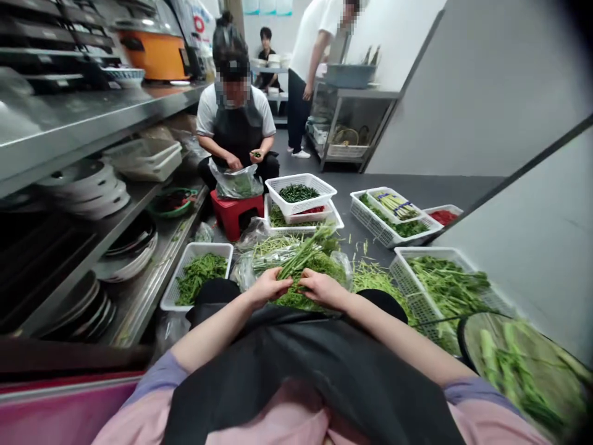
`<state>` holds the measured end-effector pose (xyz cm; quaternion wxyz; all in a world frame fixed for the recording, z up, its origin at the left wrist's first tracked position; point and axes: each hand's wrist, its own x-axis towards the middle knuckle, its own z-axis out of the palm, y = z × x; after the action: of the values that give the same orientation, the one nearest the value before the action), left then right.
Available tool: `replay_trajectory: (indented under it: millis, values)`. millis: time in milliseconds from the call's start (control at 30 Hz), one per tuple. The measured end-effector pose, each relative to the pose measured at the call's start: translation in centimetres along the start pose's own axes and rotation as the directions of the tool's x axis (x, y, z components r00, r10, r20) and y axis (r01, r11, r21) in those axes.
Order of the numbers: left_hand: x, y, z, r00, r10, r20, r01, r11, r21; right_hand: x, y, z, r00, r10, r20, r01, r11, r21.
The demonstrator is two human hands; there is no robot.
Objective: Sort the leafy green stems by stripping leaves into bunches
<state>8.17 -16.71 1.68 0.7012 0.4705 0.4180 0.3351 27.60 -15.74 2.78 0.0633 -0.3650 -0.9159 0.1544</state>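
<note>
A bunch of thin green-stemmed greens point(308, 250) slants upward between my hands, over my lap. My left hand point(269, 287) is closed around its lower part. Fingers bent, my right hand point(323, 289) pinches at the lower right side of the same bunch; exactly which stems it grips is hard to see. Beneath and just beyond both hands, a clear plastic bag point(341, 264) lies spread with more greens in it. Cut pale-green stems point(377, 281) are heaped on the floor to the right of the bag.
White baskets of greens stand left point(167, 295) and right point(399, 264). Stacked baskets point(301, 180) hold dark green and red pieces. A co-worker point(236, 120) sits behind a red stool point(231, 219). Steel shelving point(139, 247) lines my left; a wall point(472, 93) rises right.
</note>
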Motion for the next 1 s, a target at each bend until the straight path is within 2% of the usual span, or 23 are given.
replay_trajectory:
  millis: [67, 167, 300, 367, 433, 500, 533, 633, 667, 700, 733, 767, 800, 833, 867, 900, 933, 1000]
  values:
    - [0.0, 0.2, -0.2, 1.000, -0.002, -0.003, 0.002, 1.000, -0.017, 0.2, 0.4, -0.3, 1.000, 0.002, 0.002, -0.002, 0.996, 0.087]
    - [0.4, 0.7, -0.6, 1.000, -0.003, 0.010, 0.004, 0.999, -0.053, 0.2, 0.9, -0.7, 0.998, 0.066, 0.021, -0.069, 0.975, 0.213]
    - [1.3, 0.7, -0.6, 0.999, -0.014, 0.029, 0.016, 0.996, -0.088, 0.0, 1.0, -0.4, 0.992, 0.125, 0.021, -0.127, 0.967, 0.222]
    - [1.5, 0.5, -0.3, 1.000, -0.001, 0.021, 0.003, 0.995, -0.104, 0.0, 0.6, 0.3, 0.984, 0.172, -0.040, -0.159, 0.961, 0.227]
    - [1.7, 0.2, 0.3, 1.000, 0.011, 0.006, -0.010, 0.993, -0.121, 0.0, 0.0, 1.4, 0.954, 0.257, -0.155, -0.194, 0.921, 0.338]
    - [1.7, -0.1, 0.9, 1.000, 0.011, -0.009, -0.012, 0.992, -0.127, 0.3, -0.3, 2.8, 0.878, 0.410, -0.248, -0.214, 0.798, 0.563]
    - [1.7, -0.2, 1.2, 1.000, 0.006, -0.015, -0.008, 0.992, -0.125, 0.5, -0.1, 3.5, 0.822, 0.512, -0.250, -0.218, 0.688, 0.692]
    - [1.6, -0.7, 1.6, 1.000, -0.014, -0.027, 0.011, 0.993, -0.119, 0.6, 2.3, 4.7, 0.597, 0.799, -0.075, -0.200, 0.238, 0.950]
    - [1.6, -0.8, 1.4, 0.999, -0.020, -0.033, 0.016, 0.993, -0.116, 0.3, 3.7, 4.7, 0.513, 0.858, -0.028, -0.175, 0.136, 0.975]
    - [1.6, -1.0, 1.1, 0.999, -0.027, -0.042, 0.022, 0.994, -0.108, -0.3, 5.3, 4.5, 0.440, 0.897, -0.026, -0.147, 0.101, 0.984]
    - [1.6, -1.1, 0.7, 0.998, -0.035, -0.054, 0.030, 0.996, -0.089, -1.0, 6.7, 4.2, 0.382, 0.920, -0.087, -0.124, 0.145, 0.982]
    - [1.7, -1.3, 0.2, 0.997, -0.046, -0.066, 0.042, 0.997, -0.059, -1.8, 8.1, 3.8, 0.339, 0.918, -0.205, -0.117, 0.258, 0.959]
    - [1.8, -1.4, -0.3, 0.995, -0.057, -0.077, 0.055, 0.998, -0.022, -2.7, 9.0, 3.3, 0.319, 0.884, -0.341, -0.141, 0.400, 0.906]
    - [2.0, -1.5, -0.7, 0.994, -0.065, -0.084, 0.067, 0.998, 0.016, -3.4, 9.7, 2.8, 0.324, 0.822, -0.469, -0.188, 0.541, 0.819]
    - [2.2, -1.7, -1.1, 0.993, -0.072, -0.089, 0.076, 0.996, 0.050, -3.9, 9.9, 2.3, 0.366, 0.741, -0.563, -0.250, 0.661, 0.707]
    - [2.4, -1.7, -1.3, 0.993, -0.072, -0.095, 0.080, 0.994, 0.076, -4.1, 9.8, 1.9, 0.443, 0.654, -0.614, -0.309, 0.754, 0.580]
    - [2.5, -1.8, -1.5, 0.993, -0.068, -0.100, 0.078, 0.993, 0.092, -4.0, 9.4, 1.6, 0.538, 0.570, -0.622, -0.351, 0.821, 0.450]
    - [2.6, -1.7, -1.5, 0.993, -0.057, -0.100, 0.068, 0.992, 0.110, -3.2, 8.5, 1.2, 0.726, 0.424, -0.542, -0.368, 0.905, 0.216]
